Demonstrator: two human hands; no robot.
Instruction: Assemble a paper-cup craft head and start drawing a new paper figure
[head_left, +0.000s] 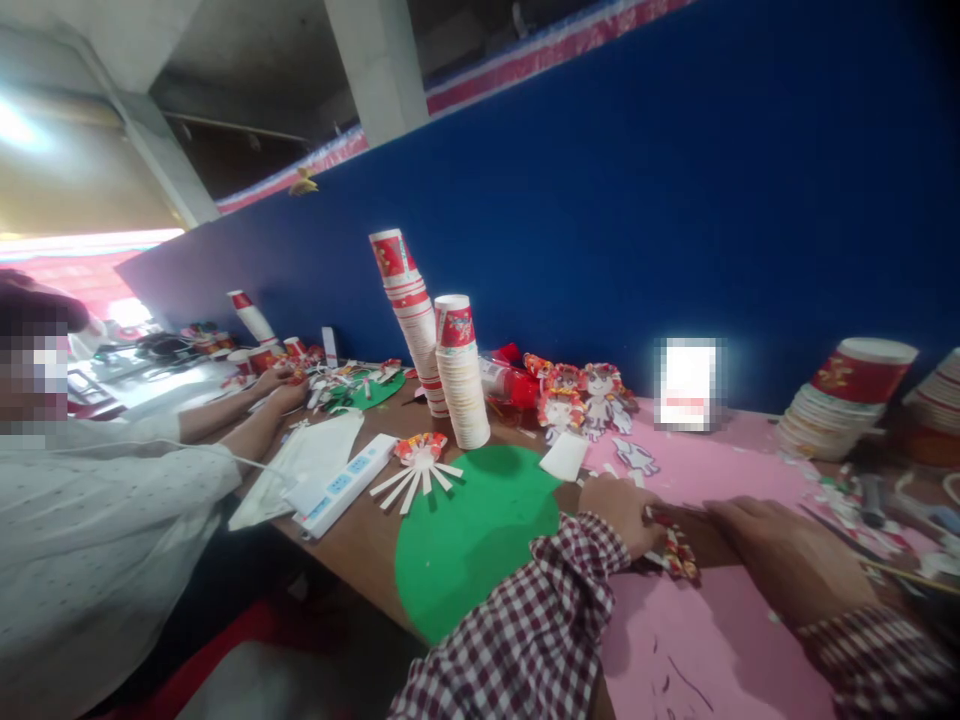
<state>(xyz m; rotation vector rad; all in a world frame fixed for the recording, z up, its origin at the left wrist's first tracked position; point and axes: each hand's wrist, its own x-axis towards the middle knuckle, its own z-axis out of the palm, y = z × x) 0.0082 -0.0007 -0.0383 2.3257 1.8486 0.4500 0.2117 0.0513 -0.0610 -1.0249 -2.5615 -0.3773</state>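
Left hand (619,512) with bent fingers, right hand (776,545) near it, back upward, both held forward

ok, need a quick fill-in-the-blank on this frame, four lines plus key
1. The left hand and right hand, with a red patterned piece between them, come out of ____ sleeves.
2. The round sheet beside the left sleeve is coloured ____.
3. The cut cup beside the power strip has its wall cut into splayed ____.
4. The partition behind the table is coloured ____.

Missing words: checkered; green; strips; blue.
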